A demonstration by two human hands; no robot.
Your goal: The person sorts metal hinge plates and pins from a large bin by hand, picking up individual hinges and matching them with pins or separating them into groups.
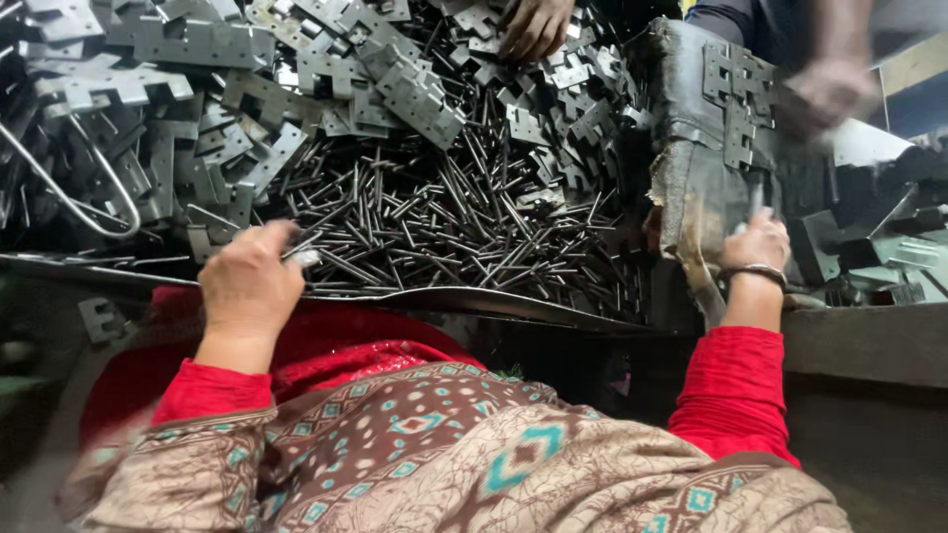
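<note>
My left hand (249,276) reaches to the near edge of a heap of thin dark metal pins (444,227), fingers curled around a small pale metal piece; the grip is partly hidden. My right hand (756,245), with a metal bangle on the wrist, sits against a worn dark block (691,128) and pinches a small pin or part that I cannot make out. Grey stamped hinge plates (395,89) are piled behind the pins. Two hinge plates (731,99) lie on top of the block.
Another person's hand (533,28) digs in the plates at the top centre, and their other hand (825,94) is blurred at the upper right. A bent wire loop (89,197) lies at left. Metal machine parts (889,247) crowd the right side.
</note>
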